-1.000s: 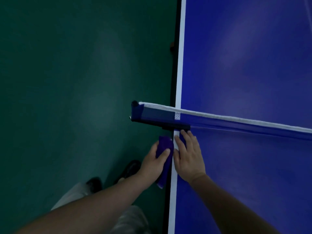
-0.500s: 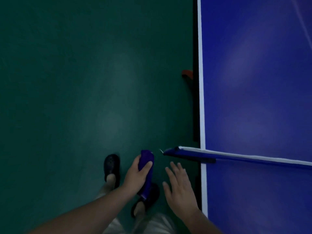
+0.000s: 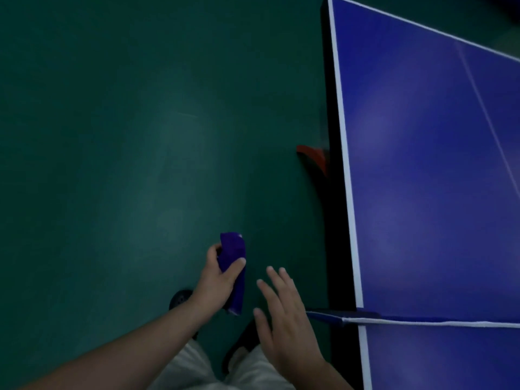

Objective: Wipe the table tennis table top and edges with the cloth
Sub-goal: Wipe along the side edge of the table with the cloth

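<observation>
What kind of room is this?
Probably a sports hall or games room: there is a blue table tennis table with white lines, its net, and a smooth green floor like a court's.

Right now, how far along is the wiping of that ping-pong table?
Nothing in the picture shows which parts are already wiped. The left hand grips the folded cloth over the floor, off the table; the right hand hangs open near the net. The long side edge and the blue top beyond the net probably remain.
</observation>
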Demonstrator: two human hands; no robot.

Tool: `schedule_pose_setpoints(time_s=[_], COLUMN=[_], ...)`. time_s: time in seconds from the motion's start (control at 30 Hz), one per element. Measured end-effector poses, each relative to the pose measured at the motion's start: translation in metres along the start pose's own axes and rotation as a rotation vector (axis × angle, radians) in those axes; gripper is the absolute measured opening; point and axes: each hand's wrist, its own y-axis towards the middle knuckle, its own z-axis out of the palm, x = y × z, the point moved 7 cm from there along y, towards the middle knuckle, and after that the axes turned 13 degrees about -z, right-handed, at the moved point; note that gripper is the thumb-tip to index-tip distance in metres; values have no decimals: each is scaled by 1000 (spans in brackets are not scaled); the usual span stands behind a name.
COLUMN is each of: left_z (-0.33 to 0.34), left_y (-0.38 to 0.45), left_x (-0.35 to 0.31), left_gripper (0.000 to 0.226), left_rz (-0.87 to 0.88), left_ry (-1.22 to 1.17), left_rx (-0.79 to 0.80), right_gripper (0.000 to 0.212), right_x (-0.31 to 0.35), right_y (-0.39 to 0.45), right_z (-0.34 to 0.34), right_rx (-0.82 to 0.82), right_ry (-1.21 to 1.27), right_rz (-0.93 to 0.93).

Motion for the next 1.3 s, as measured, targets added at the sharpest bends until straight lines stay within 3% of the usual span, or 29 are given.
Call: schedule_pose_setpoints(time_s=[0.23,0.4,0.53,0.77,1.03,1.17,1.3], left_z=[81,132,175,255,299,299,305], left_y=[21,28,45,67,67,48,87], left_x=[-39,-55,-56,-17,30,43,5], left_gripper=[35,46,37,39,52,49,39], left_rz=[29,31,18,-78,-306,-347,-236], left_ry=[-57,-131,-55,59,173,222,84], left_rx=[69,92,18,73,245,214,102], right_gripper=[62,72,69,64,67,68,69], right_x=[-45,-68,-151,-284,-348,-352,-354], right_y=[23,36,25,-17,-16,-16,-17], right_z=[-36,-65,-84,-59,-29,-25,-24], right_rx=[248,287,299,491,390,297,258], right_ry=[32,62,21,-211,-282,-262,-257], right_rz=[193,58,70,31,-89,-106,-122])
